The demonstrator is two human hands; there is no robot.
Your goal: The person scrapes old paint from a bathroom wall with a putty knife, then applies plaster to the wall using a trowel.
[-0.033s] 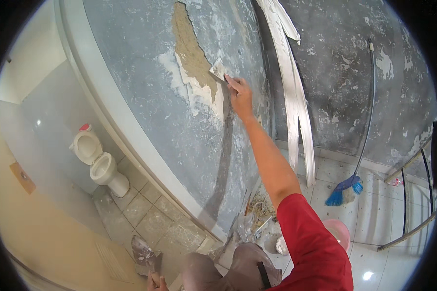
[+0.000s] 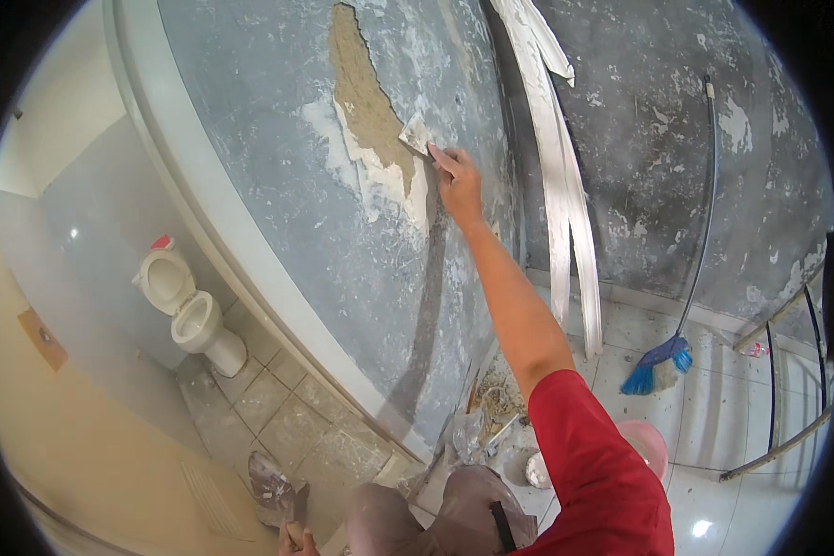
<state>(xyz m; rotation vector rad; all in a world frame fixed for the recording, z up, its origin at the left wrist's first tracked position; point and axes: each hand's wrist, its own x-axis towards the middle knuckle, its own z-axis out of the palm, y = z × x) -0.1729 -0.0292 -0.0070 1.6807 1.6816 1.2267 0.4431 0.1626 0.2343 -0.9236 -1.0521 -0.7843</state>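
My right hand [image 2: 461, 183] reaches up, its fingers closed around a small putty knife [image 2: 417, 136] whose blade is flat against the grey wall [image 2: 343, 278]. That blade lies at the right edge of a long bare patch of tan mortar [image 2: 360, 88]. White filler [image 2: 385, 190] borders the patch along its lower end. Low in the view, my left hand [image 2: 296, 541] is wrapped round the handle of a smeared trowel [image 2: 269, 480], held over the tiled floor beside my knee. Part of the left hand is cut off by the lower edge.
Long white strips [image 2: 556, 167] lean in the corner, right of my arm. A blue broom [image 2: 658, 363] stands against the dark wall, near a metal frame [image 2: 788, 445]. Rubble [image 2: 500, 398] and a pink basin [image 2: 647, 443] sit on the floor. Left, past a door frame [image 2: 204, 185], stands a toilet [image 2: 199, 324].
The trowel in my left hand has shifted very slightly to the left. My right hand and the putty knife stay at the same spot on the wall.
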